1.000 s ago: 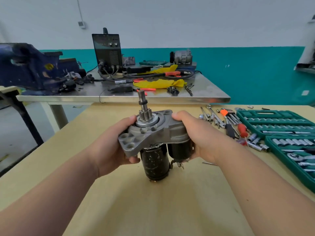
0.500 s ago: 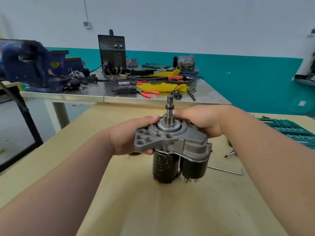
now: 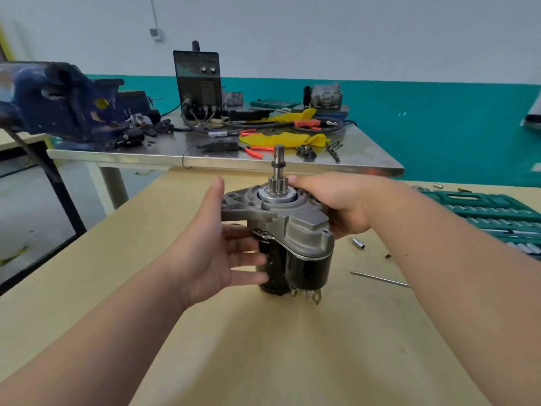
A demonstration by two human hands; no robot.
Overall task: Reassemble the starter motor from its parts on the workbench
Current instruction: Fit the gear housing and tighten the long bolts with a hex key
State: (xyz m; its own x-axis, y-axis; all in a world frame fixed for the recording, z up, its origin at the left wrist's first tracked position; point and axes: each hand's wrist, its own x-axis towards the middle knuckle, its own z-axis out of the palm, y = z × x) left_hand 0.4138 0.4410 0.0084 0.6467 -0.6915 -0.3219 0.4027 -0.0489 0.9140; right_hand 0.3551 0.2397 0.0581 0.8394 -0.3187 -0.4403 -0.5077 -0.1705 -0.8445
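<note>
The starter motor [image 3: 295, 230] stands upright on the wooden workbench [image 3: 263, 347], its pinion shaft [image 3: 279, 168] pointing up from the grey aluminium nose housing; two black cylinders hang below the housing. My right hand [image 3: 336, 203] grips the far right side of the housing, thumb on top beside the pinion. My left hand [image 3: 216, 244] is on the left side, fingers straight and spread, their tips against the black body under the housing flange, thumb raised.
A long thin bolt [image 3: 380, 279] and a small socket [image 3: 357, 243] lie on the bench right of the motor. A green socket set case [image 3: 483, 212] sits at the far right. Behind is a steel table [image 3: 222, 162] with a blue vise [image 3: 58, 104], a welder [image 3: 196, 80] and yellow cloth [image 3: 281, 139].
The motor was turned and now stands on the bench, solenoid side toward me. My left hand let go of the housing flange and opened, fingers now flat against the body.
</note>
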